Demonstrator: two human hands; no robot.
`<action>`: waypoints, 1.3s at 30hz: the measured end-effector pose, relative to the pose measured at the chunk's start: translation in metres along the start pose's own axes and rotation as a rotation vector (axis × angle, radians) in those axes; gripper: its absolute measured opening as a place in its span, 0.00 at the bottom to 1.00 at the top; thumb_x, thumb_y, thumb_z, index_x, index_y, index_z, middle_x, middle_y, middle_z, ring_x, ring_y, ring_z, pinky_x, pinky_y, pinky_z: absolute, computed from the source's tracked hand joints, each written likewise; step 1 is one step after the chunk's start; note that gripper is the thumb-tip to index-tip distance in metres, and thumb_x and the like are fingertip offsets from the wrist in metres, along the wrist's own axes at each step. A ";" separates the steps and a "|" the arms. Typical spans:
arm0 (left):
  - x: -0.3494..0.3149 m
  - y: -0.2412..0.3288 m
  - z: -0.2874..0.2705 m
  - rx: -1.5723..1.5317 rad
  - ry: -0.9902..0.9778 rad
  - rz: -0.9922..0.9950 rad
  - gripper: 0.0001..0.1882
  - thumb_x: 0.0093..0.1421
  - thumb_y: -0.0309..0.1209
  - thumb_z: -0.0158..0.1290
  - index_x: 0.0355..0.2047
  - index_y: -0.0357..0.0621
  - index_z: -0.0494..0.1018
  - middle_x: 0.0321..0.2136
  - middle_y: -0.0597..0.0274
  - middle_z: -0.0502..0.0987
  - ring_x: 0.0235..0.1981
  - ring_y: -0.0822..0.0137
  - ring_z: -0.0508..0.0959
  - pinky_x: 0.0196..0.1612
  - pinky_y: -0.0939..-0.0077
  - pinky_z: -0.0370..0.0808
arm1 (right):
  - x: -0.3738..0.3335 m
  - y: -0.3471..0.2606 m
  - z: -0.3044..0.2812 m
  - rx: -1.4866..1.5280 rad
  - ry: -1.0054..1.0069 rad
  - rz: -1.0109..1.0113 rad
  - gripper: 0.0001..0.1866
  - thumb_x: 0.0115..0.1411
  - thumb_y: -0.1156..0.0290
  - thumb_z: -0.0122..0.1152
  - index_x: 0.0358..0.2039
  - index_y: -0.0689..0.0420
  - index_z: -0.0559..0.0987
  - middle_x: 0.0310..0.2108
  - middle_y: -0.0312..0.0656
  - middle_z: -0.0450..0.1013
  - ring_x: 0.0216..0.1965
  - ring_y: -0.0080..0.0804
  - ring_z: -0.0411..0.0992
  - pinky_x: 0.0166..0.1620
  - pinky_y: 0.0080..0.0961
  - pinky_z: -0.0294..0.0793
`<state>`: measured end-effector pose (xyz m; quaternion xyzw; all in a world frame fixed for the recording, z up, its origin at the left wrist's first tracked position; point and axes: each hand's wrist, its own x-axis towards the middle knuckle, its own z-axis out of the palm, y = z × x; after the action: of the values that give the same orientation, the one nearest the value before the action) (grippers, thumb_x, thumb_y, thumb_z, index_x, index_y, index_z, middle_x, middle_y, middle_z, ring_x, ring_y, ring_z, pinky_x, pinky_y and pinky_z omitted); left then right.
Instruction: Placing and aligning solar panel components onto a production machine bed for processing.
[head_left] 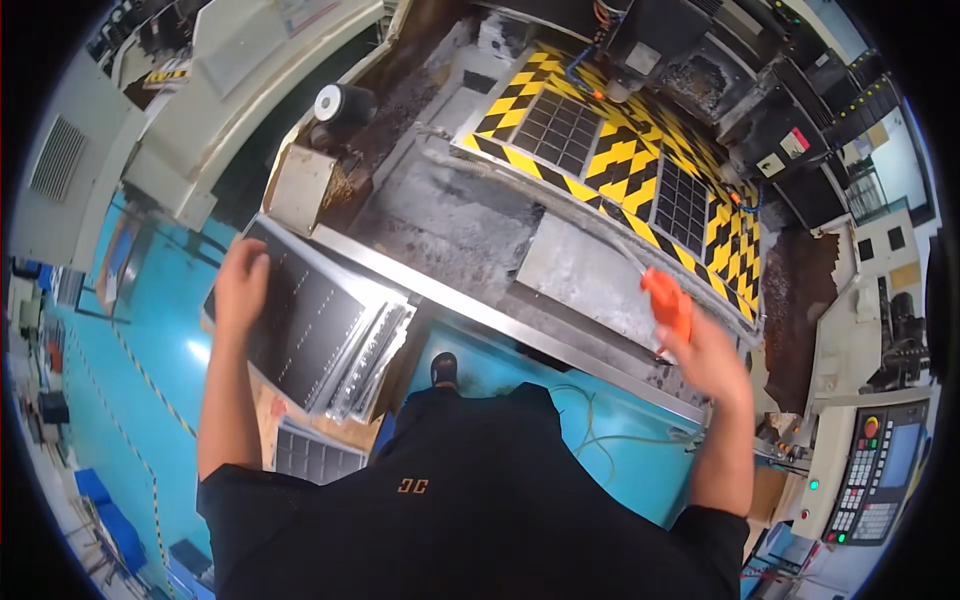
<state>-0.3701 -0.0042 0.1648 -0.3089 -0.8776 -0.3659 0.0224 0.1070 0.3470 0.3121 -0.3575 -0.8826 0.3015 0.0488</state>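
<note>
My left hand [240, 290] is closed on the left edge of a dark flat panel [300, 315] marked with rows of small light spots. Thin silvery sheets [375, 350] show along the panel's right edge; whether they are joined to it I cannot tell. In my right hand [715, 360] is an orange air blow gun [668, 305], its thin nozzle pointing up and left over the machine bed. Black gridded plates [560, 130] lie beyond it, set in a surface covered with yellow-and-black striped tape [615, 160].
A metal rail [450, 295] runs along the machine's front edge. Above the plates hangs the spindle head [640, 60], with a blue hose. The control panel [875, 475] stands at the right. Below my left arm is another gridded plate [315, 455]. A hose [590, 435] lies on the turquoise floor.
</note>
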 end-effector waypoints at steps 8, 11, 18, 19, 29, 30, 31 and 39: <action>0.038 -0.045 0.019 0.383 0.047 0.026 0.21 0.64 0.37 0.52 0.55 0.42 0.70 0.55 0.42 0.72 0.57 0.44 0.71 0.60 0.56 0.67 | 0.157 -0.046 0.017 -0.462 -0.010 0.084 0.23 0.63 0.53 0.59 0.48 0.61 0.74 0.39 0.56 0.78 0.41 0.51 0.77 0.45 0.41 0.74; 0.044 -0.043 0.019 0.371 0.031 -0.009 0.22 0.64 0.37 0.52 0.56 0.43 0.70 0.60 0.39 0.68 0.62 0.44 0.67 0.63 0.57 0.64 | 0.194 -0.055 0.021 -0.540 -0.097 0.195 0.23 0.63 0.51 0.58 0.45 0.60 0.75 0.41 0.58 0.77 0.45 0.57 0.75 0.48 0.45 0.73; 0.070 -0.015 0.017 0.460 0.056 0.028 0.22 0.65 0.37 0.51 0.57 0.42 0.68 0.59 0.45 0.70 0.60 0.46 0.70 0.61 0.58 0.66 | 0.220 0.005 0.000 -0.628 -0.235 0.276 0.24 0.63 0.52 0.58 0.44 0.63 0.75 0.42 0.59 0.77 0.46 0.57 0.75 0.48 0.44 0.73; 0.080 -0.010 0.022 0.462 0.042 0.019 0.22 0.65 0.37 0.51 0.57 0.41 0.68 0.59 0.45 0.70 0.60 0.46 0.70 0.61 0.58 0.66 | 0.237 0.021 -0.005 -0.631 -0.247 0.282 0.24 0.63 0.52 0.58 0.44 0.63 0.75 0.42 0.59 0.77 0.46 0.57 0.75 0.48 0.44 0.73; 0.156 0.023 0.069 0.391 0.019 0.015 0.23 0.64 0.37 0.53 0.57 0.43 0.69 0.59 0.43 0.69 0.61 0.44 0.68 0.64 0.54 0.62 | 0.363 0.133 0.088 0.005 -0.025 0.465 0.32 0.64 0.48 0.51 0.56 0.65 0.69 0.52 0.65 0.71 0.56 0.58 0.70 0.60 0.47 0.65; 0.158 0.020 0.073 0.415 0.038 0.005 0.23 0.64 0.37 0.53 0.57 0.43 0.69 0.59 0.43 0.69 0.61 0.44 0.68 0.63 0.54 0.62 | 0.356 0.089 0.099 -0.162 -0.090 0.301 0.30 0.64 0.49 0.52 0.53 0.65 0.71 0.48 0.65 0.74 0.54 0.59 0.72 0.56 0.48 0.68; 0.165 0.023 0.078 0.427 0.052 0.019 0.23 0.64 0.37 0.53 0.57 0.43 0.69 0.58 0.43 0.70 0.60 0.44 0.69 0.63 0.54 0.63 | 0.363 0.081 0.102 -0.174 -0.179 0.147 0.29 0.63 0.49 0.53 0.49 0.65 0.72 0.44 0.66 0.75 0.50 0.59 0.75 0.52 0.49 0.72; 0.218 0.053 0.113 0.412 -0.001 0.006 0.22 0.64 0.35 0.52 0.56 0.40 0.69 0.59 0.41 0.69 0.61 0.44 0.68 0.63 0.56 0.64 | 0.461 0.128 0.090 0.069 0.168 0.453 0.25 0.64 0.49 0.54 0.44 0.62 0.75 0.40 0.61 0.77 0.45 0.58 0.76 0.47 0.47 0.74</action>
<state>-0.4954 0.2128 0.1735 -0.3006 -0.9330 -0.1783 0.0858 -0.1839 0.6787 0.1063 -0.5684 -0.7618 0.3040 0.0654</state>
